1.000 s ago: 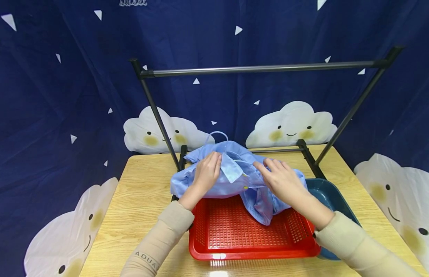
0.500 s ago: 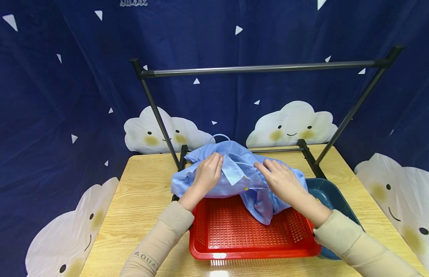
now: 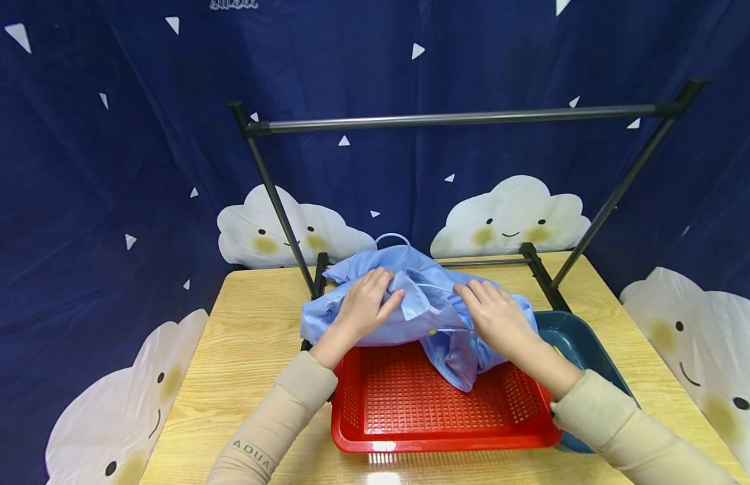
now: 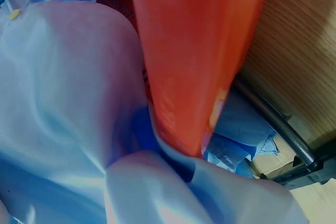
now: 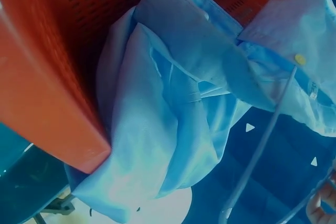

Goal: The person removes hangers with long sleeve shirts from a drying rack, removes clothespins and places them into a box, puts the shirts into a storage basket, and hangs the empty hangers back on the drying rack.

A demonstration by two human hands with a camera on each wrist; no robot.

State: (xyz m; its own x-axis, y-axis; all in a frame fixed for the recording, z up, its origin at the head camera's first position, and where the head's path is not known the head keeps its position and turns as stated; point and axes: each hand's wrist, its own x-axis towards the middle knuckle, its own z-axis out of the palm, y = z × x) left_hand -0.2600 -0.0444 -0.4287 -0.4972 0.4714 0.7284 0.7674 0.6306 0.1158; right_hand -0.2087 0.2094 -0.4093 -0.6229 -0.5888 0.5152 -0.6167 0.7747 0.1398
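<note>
Your right hand [image 3: 495, 316] pinches the hanger [image 5: 258, 150] near the red basket [image 3: 448, 445]; your left hand [image 3: 365, 301] touches the shirt [image 3: 399, 331], thumb apart. Likely soft, slippery: hold its collar [image 3: 415, 304].

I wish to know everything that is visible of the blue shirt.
The shirt is light blue, smooth, slightly shiny cloth, with a collar-like flap. It lies crumpled across the far part of the red basket, one fold over the basket's inside. A pale hanger seems partly tucked in. The left hand touches the shirt.
</note>
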